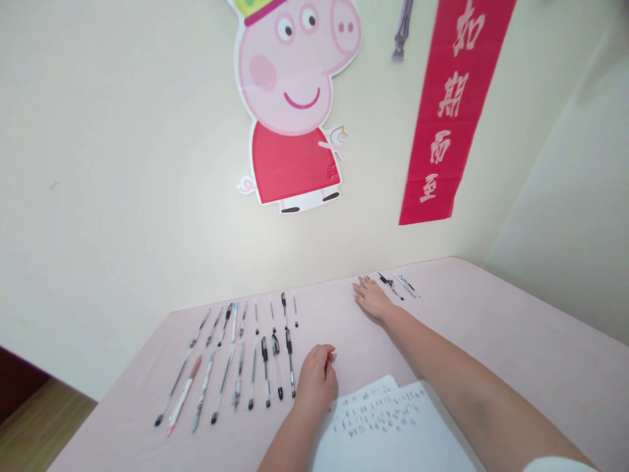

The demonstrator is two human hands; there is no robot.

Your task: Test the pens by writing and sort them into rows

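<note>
My right hand (372,299) reaches out to the far side of the table, palm down, with its fingers stretched out. A small dark bit of something shows at its fingertips; I cannot make out what it is. Just right of it lie a black pen (390,286) and a white pen (405,285). My left hand (318,379) rests on the table with its fingers curled together, and no object shows in them. Left of it, pens and refills lie in two rows, among them a black-capped pen (289,364) and a pink-and-white pen (185,396).
Handwritten paper sheets (393,439) lie at the near edge between my forearms. A pink cloth covers the table (496,334), which stands against a wall. On the wall hang a cartoon pig cutout (295,160) and a red banner (445,118).
</note>
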